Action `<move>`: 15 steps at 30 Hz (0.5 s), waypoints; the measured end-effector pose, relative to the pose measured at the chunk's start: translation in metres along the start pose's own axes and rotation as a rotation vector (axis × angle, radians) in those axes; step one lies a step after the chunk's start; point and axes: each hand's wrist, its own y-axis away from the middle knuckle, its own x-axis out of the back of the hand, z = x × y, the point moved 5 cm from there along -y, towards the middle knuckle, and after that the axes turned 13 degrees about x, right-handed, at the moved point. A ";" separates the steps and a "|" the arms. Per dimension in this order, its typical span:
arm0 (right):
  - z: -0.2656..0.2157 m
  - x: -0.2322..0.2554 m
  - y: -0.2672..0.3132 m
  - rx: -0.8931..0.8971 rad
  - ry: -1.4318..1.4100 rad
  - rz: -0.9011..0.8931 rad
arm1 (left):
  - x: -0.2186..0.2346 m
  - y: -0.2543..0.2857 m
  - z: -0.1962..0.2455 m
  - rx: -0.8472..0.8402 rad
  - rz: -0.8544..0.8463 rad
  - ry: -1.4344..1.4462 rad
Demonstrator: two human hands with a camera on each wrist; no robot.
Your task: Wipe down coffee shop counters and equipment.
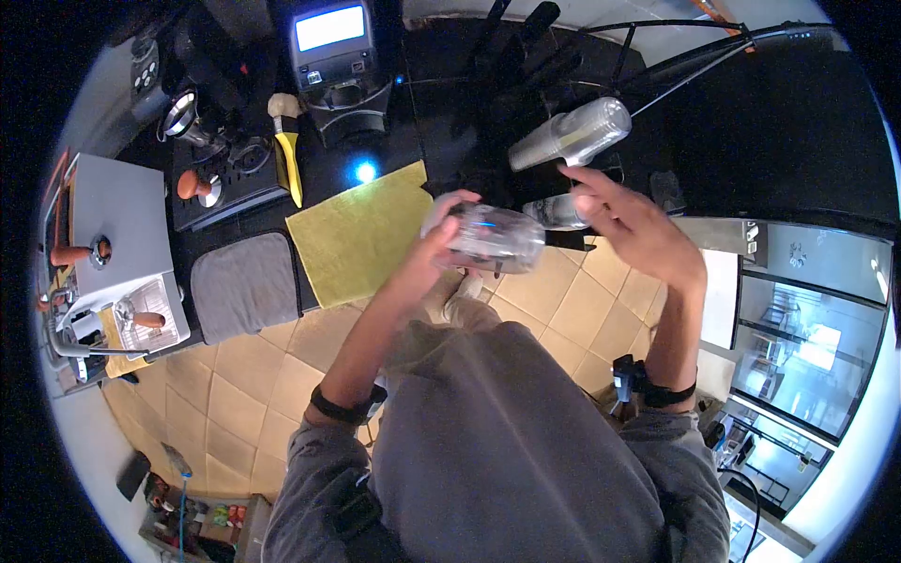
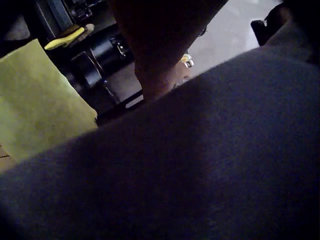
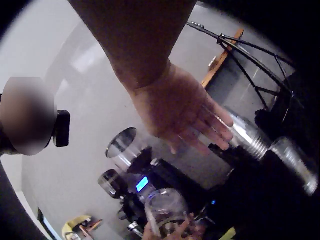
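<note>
My left hand (image 1: 434, 244) grips a clear plastic cup (image 1: 502, 240), tilted on its side in the head view, with the fingers round its closer end. In the right wrist view the same cup (image 3: 167, 206) appears low in the frame. My right hand (image 1: 646, 233) holds nothing, its fingers extended and spread a little. Just beyond those fingers lies a stack of clear cups (image 1: 577, 131). Another clear cup-like container (image 1: 556, 212) lies beside the right fingertips, partly overlapped by them. In the left wrist view dark sleeve cloth and shadow hide most of the left hand's work.
A yellow-green cloth (image 1: 361, 235) lies at the black counter's front edge, with a grey cloth (image 1: 246, 286) to its left. Behind them are a yellow-handled brush (image 1: 289, 155), a grinder with a lit screen (image 1: 330, 30) and a tamper (image 1: 192, 186). A thin-legged black stand (image 1: 648, 42) is at the back right.
</note>
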 end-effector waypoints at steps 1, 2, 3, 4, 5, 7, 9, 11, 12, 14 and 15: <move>0.017 0.002 0.006 -0.006 -0.004 0.000 | 0.008 0.005 0.003 -0.007 0.069 -0.015; 0.035 0.000 0.010 0.008 0.194 -0.072 | 0.017 0.009 0.003 0.000 0.068 -0.015; 0.050 -0.006 0.011 0.023 0.392 -0.144 | 0.028 0.012 0.002 -0.020 0.102 0.003; 0.065 -0.016 0.007 0.020 0.391 -0.144 | 0.037 0.015 0.003 -0.041 0.136 0.021; 0.080 -0.027 0.003 0.017 0.374 -0.132 | 0.040 0.016 0.004 -0.039 0.134 0.022; 0.098 -0.040 -0.011 0.017 0.359 -0.123 | 0.049 0.019 0.006 -0.030 0.256 -0.055; 0.119 -0.054 -0.025 -0.151 0.438 -0.352 | 0.049 0.021 0.009 -0.045 0.258 -0.029; 0.129 -0.057 -0.038 -0.142 0.398 -0.442 | 0.049 0.021 0.011 -0.062 0.259 -0.006; 0.135 -0.059 -0.044 -0.137 0.359 -0.530 | 0.049 0.021 0.012 -0.083 0.252 -0.002; 0.154 -0.058 -0.053 -0.330 0.307 -0.598 | 0.048 0.020 0.012 -0.106 0.245 0.003; 0.164 -0.058 -0.050 -0.525 0.252 -0.660 | 0.048 0.020 0.011 -0.106 0.257 -0.001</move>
